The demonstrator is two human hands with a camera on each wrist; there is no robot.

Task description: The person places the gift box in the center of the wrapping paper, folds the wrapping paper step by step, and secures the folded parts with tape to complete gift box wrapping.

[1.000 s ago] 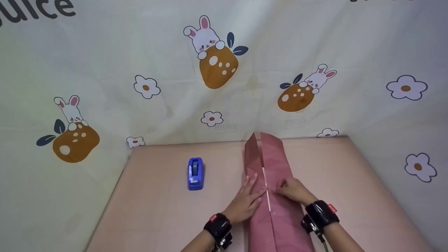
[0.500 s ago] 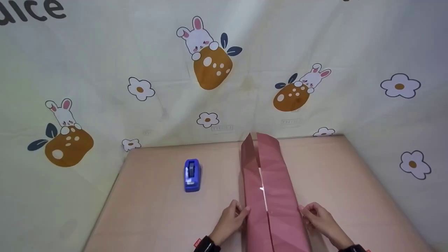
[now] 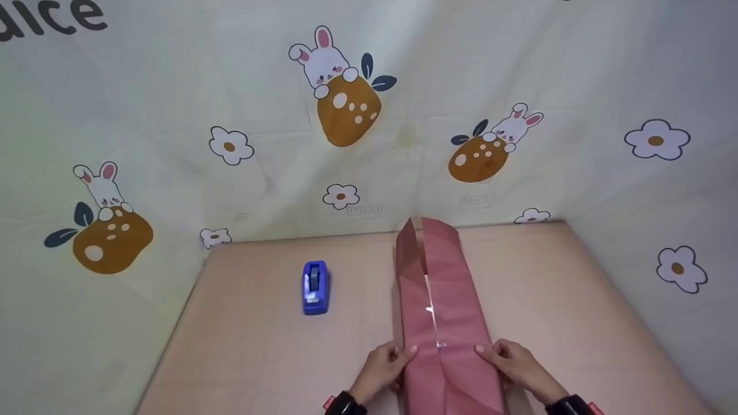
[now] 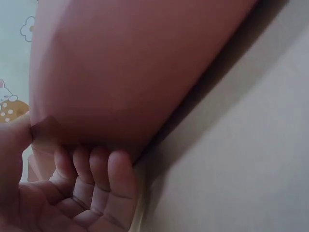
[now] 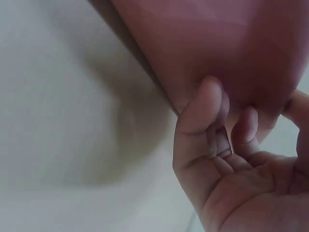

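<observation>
A long package in pink wrapping paper lies lengthwise on the table, its far end standing open. Along its top runs a seam with a narrow white strip showing and shiny bits of clear tape on it. My left hand grips the near left side, thumb on top and fingers curled at the side. On the opposite side my right hand holds the paper the same way. Both wrist views show curled fingers against the pink side wall. The near end of the package is out of frame.
A blue tape dispenser stands on the table to the left of the package. Behind the table hangs a pale curtain printed with rabbits and flowers, which also closes off both sides.
Both hands have left the seam and moved nearer to me, to the package's two sides. Since half a second ago, the thumbs have come over the top and the paper near me has creased.
</observation>
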